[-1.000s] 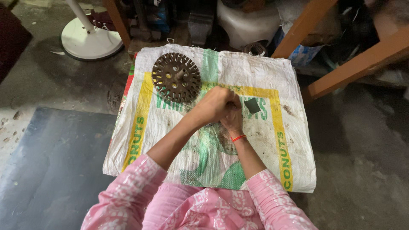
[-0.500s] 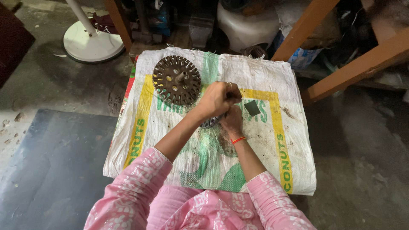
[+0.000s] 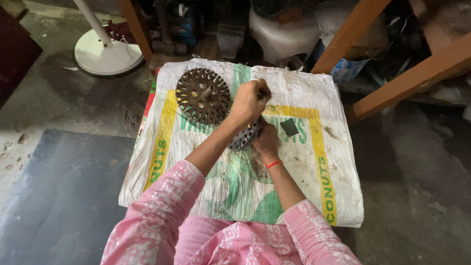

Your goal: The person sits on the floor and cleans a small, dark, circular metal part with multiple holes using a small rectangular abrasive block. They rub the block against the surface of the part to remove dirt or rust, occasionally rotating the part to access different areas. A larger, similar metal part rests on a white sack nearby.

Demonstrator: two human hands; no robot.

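Note:
My right hand (image 3: 267, 143), with a red thread at the wrist, grips a small round slotted metal part (image 3: 241, 140) and holds it against the woven sack (image 3: 314, 186). Just above that part my left hand (image 3: 250, 100) is closed in a fist around a thin pale piece that sticks out at its top; what the piece is cannot be made out. To the left of both hands a larger round slotted metal disc (image 3: 202, 95) with a centre shaft lies flat on the sack. Both my sleeves are pink.
A small dark square piece (image 3: 289, 126) lies on the sack right of my hands. The sack rests on a grey floor beside a dark mat (image 3: 59, 196). Behind it stand a white fan base (image 3: 105, 54), slanted wooden legs (image 3: 392, 83) and a white container (image 3: 284, 34).
My left hand has lifted a little up and away from my right hand, which stays on the small round part. The large disc has not moved.

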